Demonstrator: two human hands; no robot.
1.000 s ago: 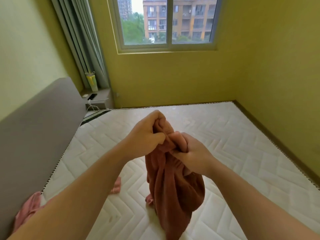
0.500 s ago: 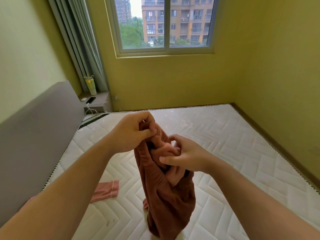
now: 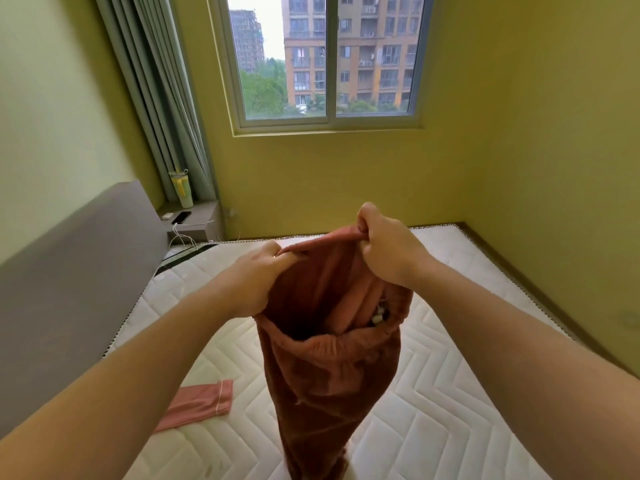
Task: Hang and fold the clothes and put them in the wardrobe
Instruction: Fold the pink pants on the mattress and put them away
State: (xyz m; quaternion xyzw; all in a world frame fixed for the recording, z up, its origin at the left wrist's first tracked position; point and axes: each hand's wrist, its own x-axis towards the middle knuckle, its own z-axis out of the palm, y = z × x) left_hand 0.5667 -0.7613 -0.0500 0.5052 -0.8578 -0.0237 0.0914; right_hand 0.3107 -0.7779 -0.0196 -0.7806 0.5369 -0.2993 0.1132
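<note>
A rust-brown fleece garment with an elastic waistband [image 3: 332,372] hangs in the air above the bare white mattress [image 3: 450,393]. My left hand [image 3: 254,278] grips the waistband's left side. My right hand [image 3: 388,245] pinches the far edge of the waistband and holds it higher. The waist opening gapes toward me, showing a lighter pink lining and white drawstring tips inside. The garment's lower end reaches down out of view near the mattress.
A pink cloth piece [image 3: 199,405] lies on the mattress at the left. A grey headboard [image 3: 69,289] runs along the left. A bedside shelf [image 3: 197,220] holds a cup [image 3: 181,188], a phone and a cable. Yellow walls and a window [image 3: 329,60] close the far side.
My hands have moved apart and spread the bunched waistband open. The right hand rose and shifted right. The view tilted up slightly.
</note>
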